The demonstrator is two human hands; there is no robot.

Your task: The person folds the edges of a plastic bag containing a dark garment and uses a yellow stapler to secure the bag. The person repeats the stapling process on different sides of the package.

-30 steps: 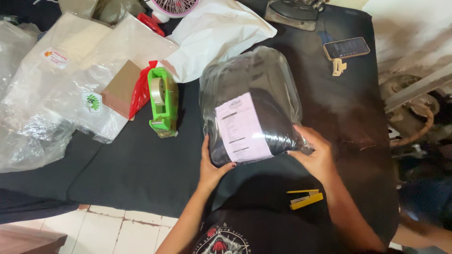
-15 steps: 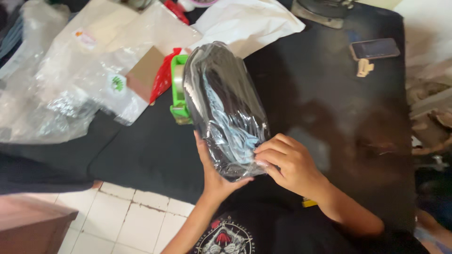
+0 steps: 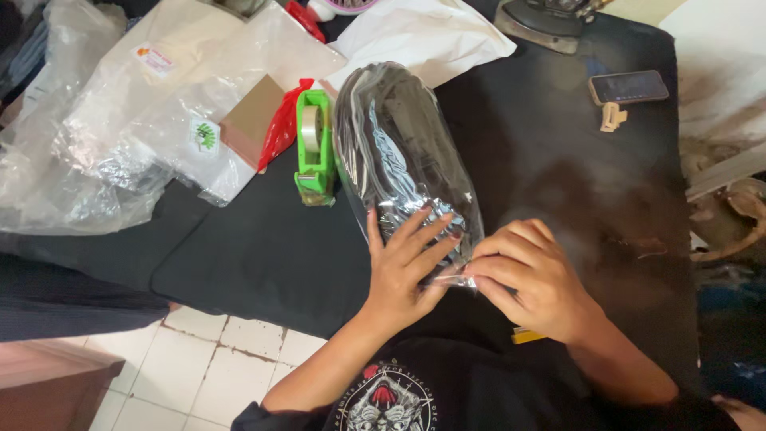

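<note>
Far left: clear plastic bags (image 3: 120, 152). Green tape dispenser (image 3: 313, 148) just left of the plastic-wrapped dark parcel (image 3: 399, 152) on the black table (image 3: 263, 255). My left hand (image 3: 403, 267) lies flat on its near end, fingers spread; my right hand (image 3: 531, 279) pinches the wrap's near edge. Phone (image 3: 629, 86) far right.

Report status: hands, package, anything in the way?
Left hand flat on plastic-wrapped dark bundle. Right hand pinching its near end. Green tape dispenser alongside, touching or not unclear.
</note>
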